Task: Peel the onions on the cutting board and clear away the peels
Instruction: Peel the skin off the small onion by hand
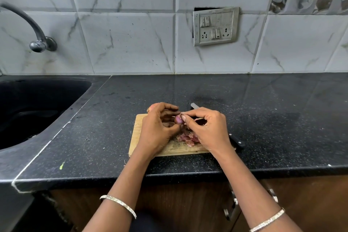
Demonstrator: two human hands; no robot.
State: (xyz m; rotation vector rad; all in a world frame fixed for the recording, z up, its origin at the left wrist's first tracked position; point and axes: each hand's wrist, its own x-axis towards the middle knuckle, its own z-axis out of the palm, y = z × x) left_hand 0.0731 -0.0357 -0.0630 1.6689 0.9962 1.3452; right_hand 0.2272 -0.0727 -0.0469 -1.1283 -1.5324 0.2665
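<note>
Just below the middle of the frame, the left hand (158,130) cups a small purple onion (178,120) above the wooden cutting board (138,137), its fingers (169,108) curled round the bulb. The right hand (209,130) meets it from the right, thumb and forefinger pinched tight on the onion's top while the other fingers (211,117) stay loosely bent. Beneath the hands a heap of reddish peels (188,139) lies on the board. A second onion (153,107) peeks out behind the left hand at the board's far edge. A knife (237,142) lies under the right hand, its tip pointing up the frame. The board sits on a black speckled desk (273,111); a dark sink (37,103) fills the left side.
</note>
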